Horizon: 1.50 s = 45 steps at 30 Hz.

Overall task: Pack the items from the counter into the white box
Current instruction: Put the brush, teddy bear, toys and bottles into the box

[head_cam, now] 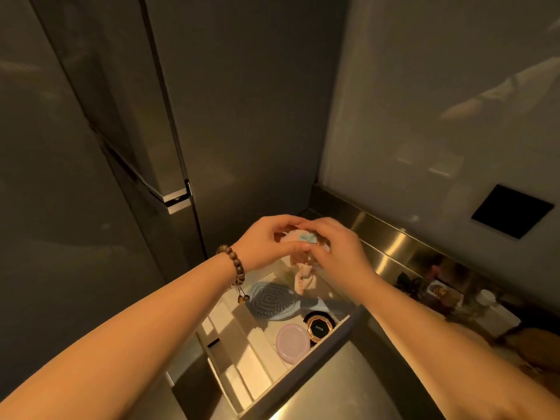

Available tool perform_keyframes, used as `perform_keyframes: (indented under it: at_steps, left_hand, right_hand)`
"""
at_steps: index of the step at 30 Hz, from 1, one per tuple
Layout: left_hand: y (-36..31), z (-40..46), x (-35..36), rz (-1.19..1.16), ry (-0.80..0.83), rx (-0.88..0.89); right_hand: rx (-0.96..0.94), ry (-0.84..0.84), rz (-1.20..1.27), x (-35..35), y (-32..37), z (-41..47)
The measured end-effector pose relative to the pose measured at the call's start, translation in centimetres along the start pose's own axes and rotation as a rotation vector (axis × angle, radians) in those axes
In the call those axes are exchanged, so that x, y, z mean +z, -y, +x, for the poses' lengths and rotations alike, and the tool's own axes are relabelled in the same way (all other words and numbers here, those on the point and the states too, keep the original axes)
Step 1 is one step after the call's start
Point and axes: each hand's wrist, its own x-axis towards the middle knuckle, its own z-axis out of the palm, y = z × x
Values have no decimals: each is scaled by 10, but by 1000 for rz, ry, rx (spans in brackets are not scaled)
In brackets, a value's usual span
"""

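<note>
Your left hand [266, 241] and right hand [336, 250] pinch small pale item [303, 237] over white box [242, 338] — lower it toward 12 o'clock end, past hairbrush [269, 301].

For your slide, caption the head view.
Both hands hold a small soft item over the white box.

Dim, warm yellowish light; bright patches on metal surfaces. Left: tall dark glossy cabinet fronts [91, 147] with a metallic bar handle [177, 197]. Centre: plain dark panel [251, 116] running to the corner. Right: pale glossy wall [439, 86] carrying faint reflections and a black square plate [512, 211]. Brushed steel upstand [391, 241] along the wall base; steel counter [333, 386] below.
</note>
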Motion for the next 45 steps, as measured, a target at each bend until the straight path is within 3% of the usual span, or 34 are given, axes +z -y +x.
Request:
perform_keyframes:
  at_steps: [4,8,12,17,20,23,25,27,31,35,39,45]
  left_hand:
    - [11,-17,-11,-13,-59,-80]
    - [24,-32,-19,-93,-108,-160]
    - [43,-46,-19,157,-60,-177]
    - [69,-57,-13,612,159,-242]
    - [73,-59,-11,757,255,-279]
    - [70,-66,-10,887,340,-178]
    - [66,-73,-5,983,568,-128]
    - [64,-77,5,1049,766,-215]
    - [70,-78,24,1147,856,-324]
    - [78,-75,33,1181,864,-356]
    - [64,-70,29,1077,758,-340]
    - [5,-55,44,922,422,-167]
  right_hand:
    - [102,12,94,17,5,-3]
    - [277,274,145,25,-4,-8]
    - [266,347,-4,45,-19,-12]
    - [264,474,-223,70,-29,-16]
    - [222,538,-324,80,-31,-20]
    - [100,540,-408,79,-32,-22]
    - [18,665,-425,78,-34,-24]
    - [0,863,-471,80,-36,-25]
    - [57,1065,-597,90,-39,-26]
    - [44,1054,-704,99,-35,-30]
    - [48,988,-600,84,-24,-32]
    - [123,647,-419,38,-4,-52]
